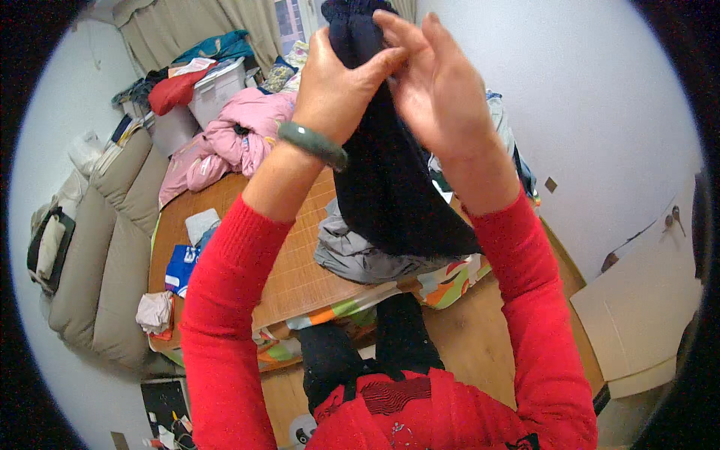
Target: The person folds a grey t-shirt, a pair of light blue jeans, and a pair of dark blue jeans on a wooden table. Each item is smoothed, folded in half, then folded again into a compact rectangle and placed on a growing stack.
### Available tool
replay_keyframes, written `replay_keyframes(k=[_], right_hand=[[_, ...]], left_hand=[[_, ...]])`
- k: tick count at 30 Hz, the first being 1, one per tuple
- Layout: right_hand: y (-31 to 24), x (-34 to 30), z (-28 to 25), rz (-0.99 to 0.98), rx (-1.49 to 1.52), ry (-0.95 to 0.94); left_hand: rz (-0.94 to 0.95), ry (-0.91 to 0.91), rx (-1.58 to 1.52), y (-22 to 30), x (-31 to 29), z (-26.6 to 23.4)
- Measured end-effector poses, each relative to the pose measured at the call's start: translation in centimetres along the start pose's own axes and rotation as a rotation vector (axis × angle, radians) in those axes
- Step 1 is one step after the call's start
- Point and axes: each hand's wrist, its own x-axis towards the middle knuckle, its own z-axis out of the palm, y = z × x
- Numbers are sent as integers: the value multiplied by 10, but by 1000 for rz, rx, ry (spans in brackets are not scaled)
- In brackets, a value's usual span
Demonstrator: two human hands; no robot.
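Note:
A long black garment hangs from my raised hands, its gathered, ribbed-looking end bunched at the top. I cannot tell what kind of garment it is. My left hand is closed around the bunched part, thumb across its front; a green bangle circles that wrist. Beside it on the right, my right hand has its fingers stretched out, with one fingertip against the cloth's upper edge. The lower end of the black cloth drapes over a heap of grey cloth at the bed's near edge.
The bed carries a brown mat, a pink quilt and small folded clothes on its left. A beige sofa stands along the left. White storage boxes are behind. A white cabinet stands at right.

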Motion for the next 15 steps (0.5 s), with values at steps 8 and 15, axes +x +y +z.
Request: replay_keyframes(k=[8,15], right_hand=[[-35,54,-22,-197,-873,28],[-44,79,-35,42,-490,-190]], left_hand=[[-147,-156,-442,37,41,-57],[-40,-473,-576,57,61,-81]])
